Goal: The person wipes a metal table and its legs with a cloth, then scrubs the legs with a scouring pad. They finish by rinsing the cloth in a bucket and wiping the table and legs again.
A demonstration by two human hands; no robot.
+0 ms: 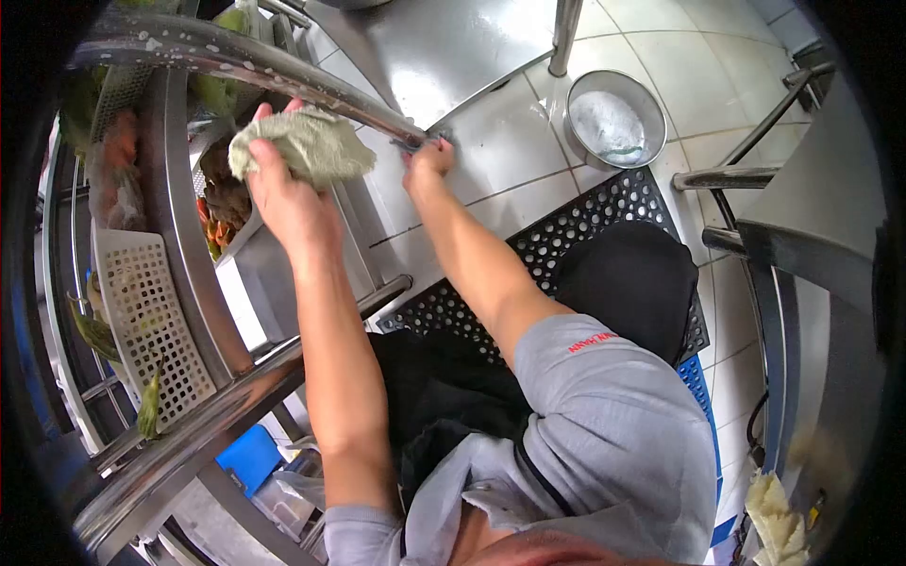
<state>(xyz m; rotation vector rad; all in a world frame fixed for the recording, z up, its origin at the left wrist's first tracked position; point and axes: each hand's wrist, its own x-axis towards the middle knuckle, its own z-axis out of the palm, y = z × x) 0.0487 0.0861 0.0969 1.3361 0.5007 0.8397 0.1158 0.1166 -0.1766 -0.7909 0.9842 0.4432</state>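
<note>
**Cloth held to the rack rail**

The left hand (283,193) clutches a green cloth (316,141), fingers bunched tight around it, pressing it against the steel rail (217,55) close to the rail's right end. The right hand (429,162) curls closed on that end. A bowl (613,121) stands on the tiled floor (510,141) beyond.

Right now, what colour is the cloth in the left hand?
Pale green cloth, bunched in the left hand; the head view shows it best.
</note>
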